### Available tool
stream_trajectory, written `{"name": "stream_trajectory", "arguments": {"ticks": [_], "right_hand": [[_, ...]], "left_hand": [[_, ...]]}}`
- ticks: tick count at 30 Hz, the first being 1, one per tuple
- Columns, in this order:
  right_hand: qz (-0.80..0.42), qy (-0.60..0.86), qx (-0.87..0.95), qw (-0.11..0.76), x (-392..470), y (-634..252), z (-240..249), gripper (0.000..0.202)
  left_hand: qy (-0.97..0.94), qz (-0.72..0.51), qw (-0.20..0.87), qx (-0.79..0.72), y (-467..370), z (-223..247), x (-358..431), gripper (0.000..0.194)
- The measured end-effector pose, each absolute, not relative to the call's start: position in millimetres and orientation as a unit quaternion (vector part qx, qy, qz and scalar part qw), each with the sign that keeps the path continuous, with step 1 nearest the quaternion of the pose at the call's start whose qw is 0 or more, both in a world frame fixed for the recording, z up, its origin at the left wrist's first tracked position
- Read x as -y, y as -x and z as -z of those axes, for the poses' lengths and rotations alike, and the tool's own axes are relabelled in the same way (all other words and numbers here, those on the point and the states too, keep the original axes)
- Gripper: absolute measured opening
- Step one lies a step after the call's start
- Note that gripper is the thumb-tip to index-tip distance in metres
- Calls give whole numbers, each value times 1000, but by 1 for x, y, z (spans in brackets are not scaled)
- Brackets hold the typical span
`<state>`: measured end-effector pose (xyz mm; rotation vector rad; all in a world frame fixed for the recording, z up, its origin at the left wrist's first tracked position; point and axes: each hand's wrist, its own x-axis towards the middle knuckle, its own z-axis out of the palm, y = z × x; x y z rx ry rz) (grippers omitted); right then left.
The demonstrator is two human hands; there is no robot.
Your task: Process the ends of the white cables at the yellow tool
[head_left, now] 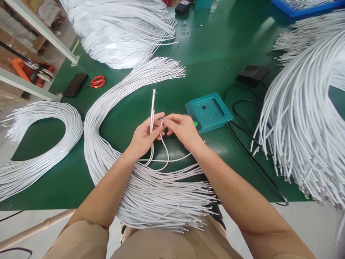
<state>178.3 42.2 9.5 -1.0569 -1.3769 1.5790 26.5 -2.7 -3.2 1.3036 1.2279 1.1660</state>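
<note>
My left hand (145, 135) is closed around a few white cables (152, 108), whose upper ends stick up past the fingers. One cable bends down in a loop below the hands. At its tip, my right hand (183, 129) pinches the metal end of that cable, close against the left fingertips. A large curved bundle of white cables (93, 122) lies on the green table around and under my forearms, its cut ends fanning out near my body. Just right of my right hand sits a teal device (212, 109) with a square recess and a green button.
Another cable coil (64, 122) lies at the left, and a big pile (121, 32) at the back. Red-handled scissors (97, 81) and a dark phone (75, 85) rest at the back left. Black cords (242, 136) and a heap of cables (293, 126) occupy the right.
</note>
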Motion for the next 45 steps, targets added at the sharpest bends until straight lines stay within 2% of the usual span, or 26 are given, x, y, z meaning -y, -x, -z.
{"name": "stream_trajectory", "arguments": {"ticks": [5, 9, 12, 15, 18, 20, 22, 25, 29, 39, 45], "right_hand": [[-546, 501, 594, 313, -44, -182, -8, 15], [-561, 454, 603, 340, -44, -182, -7, 19], [-511, 409, 676, 338, -43, -181, -4, 17], [-365, 403, 773, 327, -40, -181, -2, 20], [-154, 374, 876, 264, -37, -183, -4, 28], [-50, 355, 909, 212, -39, -185, -8, 29], [4, 364, 913, 185, -46, -189, -14, 24], [16, 384, 912, 140, -59, -197, -19, 21], [2, 367, 927, 79, -71, -203, -18, 19], [-3, 362, 922, 139, -73, -204, -10, 21], [-16, 369, 920, 134, -70, -203, -14, 19]], "left_hand": [[-571, -445, 461, -513, -23, 1, 3, 34], [-562, -447, 469, -513, -20, 1, 2, 38], [-542, -451, 488, -514, -20, 0, 2, 39], [-468, -461, 561, -504, -19, -3, 1, 40], [-366, -459, 644, -490, -17, -4, 0, 40], [-349, -460, 643, -503, -15, -2, -1, 40], [-383, -462, 588, -543, -13, 0, -2, 41], [-447, -435, 504, -598, -13, 3, -4, 44], [-474, -405, 487, -611, -13, 5, -4, 45], [-473, -410, 466, -626, -17, 12, -4, 48], [-485, -403, 448, -634, -19, 18, -6, 49]]}}
